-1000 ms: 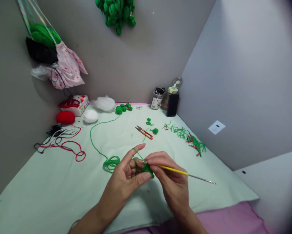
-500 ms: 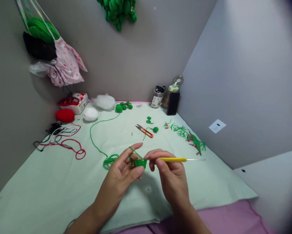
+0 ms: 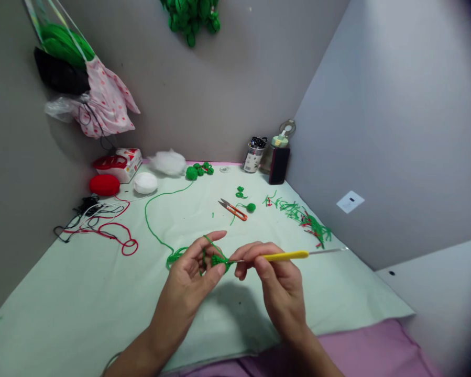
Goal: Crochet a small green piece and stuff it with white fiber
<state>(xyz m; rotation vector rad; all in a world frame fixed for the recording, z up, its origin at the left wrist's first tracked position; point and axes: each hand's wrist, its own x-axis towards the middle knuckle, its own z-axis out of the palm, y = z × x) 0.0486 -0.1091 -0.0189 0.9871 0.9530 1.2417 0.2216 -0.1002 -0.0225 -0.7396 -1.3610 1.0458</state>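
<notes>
My left hand (image 3: 192, 275) pinches a small green crochet piece (image 3: 218, 260) between thumb and fingers, with green yarn (image 3: 156, 235) looped over the raised index finger. My right hand (image 3: 272, 275) grips a crochet hook with a yellow handle (image 3: 286, 256); its metal tip points left into the green piece and the bare shaft sticks out to the right. The yarn trails from a small heap (image 3: 175, 256) by my left hand back across the pale green mat (image 3: 81, 293).
Orange snips (image 3: 232, 209) and a small green ball (image 3: 250, 207) lie beyond my hands. Green yarn scraps (image 3: 306, 222) are at the right. Red yarn ball (image 3: 104, 184), white ball (image 3: 145, 183), red thread (image 3: 117, 235), stuffing (image 3: 167, 162), pen cup (image 3: 253, 155) and dark box (image 3: 278, 165) line the back.
The hook swung from pointing down-right to nearly level and slid right. Both hands rose slightly, and the green piece moved a little left between my left fingers.
</notes>
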